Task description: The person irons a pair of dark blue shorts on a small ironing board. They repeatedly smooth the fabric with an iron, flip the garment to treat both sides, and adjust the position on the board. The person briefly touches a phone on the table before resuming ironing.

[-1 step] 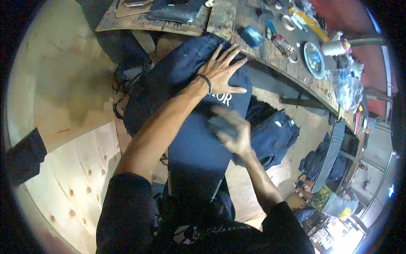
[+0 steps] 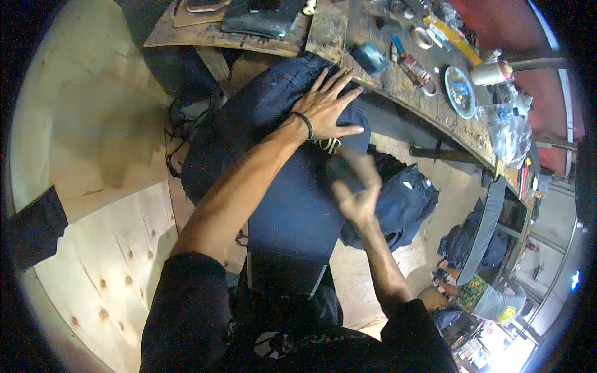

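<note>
Head view: the left hand [image 2: 324,110] lies flat, fingers spread, on the upper part of the navy denim garment [image 2: 289,208], directly beneath them. Pale lettering [image 2: 329,146] shows just below its thumb. The right hand [image 2: 360,196], motion-blurred, has fingers bent round a dark block [image 2: 339,173] over the garment's right side; block-to-cloth contact cannot be determined. The garment's top adjoins the bench [image 2: 326,34] edge.
</note>
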The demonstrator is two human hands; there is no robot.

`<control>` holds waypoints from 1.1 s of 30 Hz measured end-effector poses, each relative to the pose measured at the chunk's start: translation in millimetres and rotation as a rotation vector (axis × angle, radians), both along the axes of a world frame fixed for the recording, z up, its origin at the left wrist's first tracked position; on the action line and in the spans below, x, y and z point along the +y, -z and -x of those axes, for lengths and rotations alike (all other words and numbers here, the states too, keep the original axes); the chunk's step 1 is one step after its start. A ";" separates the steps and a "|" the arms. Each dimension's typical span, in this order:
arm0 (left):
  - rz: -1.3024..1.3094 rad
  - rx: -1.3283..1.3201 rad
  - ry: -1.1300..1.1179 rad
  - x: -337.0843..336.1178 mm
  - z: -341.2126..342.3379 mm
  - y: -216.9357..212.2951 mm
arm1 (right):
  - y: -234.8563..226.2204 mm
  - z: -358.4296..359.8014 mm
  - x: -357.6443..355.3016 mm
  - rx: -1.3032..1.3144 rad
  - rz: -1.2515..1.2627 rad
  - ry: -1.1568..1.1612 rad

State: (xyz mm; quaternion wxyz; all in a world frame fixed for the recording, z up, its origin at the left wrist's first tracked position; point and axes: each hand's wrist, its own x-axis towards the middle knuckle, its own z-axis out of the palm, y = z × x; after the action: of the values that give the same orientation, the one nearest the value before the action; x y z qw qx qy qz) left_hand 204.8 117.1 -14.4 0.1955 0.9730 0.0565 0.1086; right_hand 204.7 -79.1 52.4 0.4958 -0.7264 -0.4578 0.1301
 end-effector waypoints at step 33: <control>0.079 0.127 -0.657 -125.6 204.4 -13.5 | 25.2 80.0 -44.7 -0.492 0.503 0.469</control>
State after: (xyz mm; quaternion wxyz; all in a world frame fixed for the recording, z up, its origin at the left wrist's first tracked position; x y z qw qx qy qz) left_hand 0.4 -8.5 -0.9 0.1836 0.8993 0.3835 0.1028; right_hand 124.6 -123.7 27.2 0.1949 -0.9188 -0.3387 -0.0560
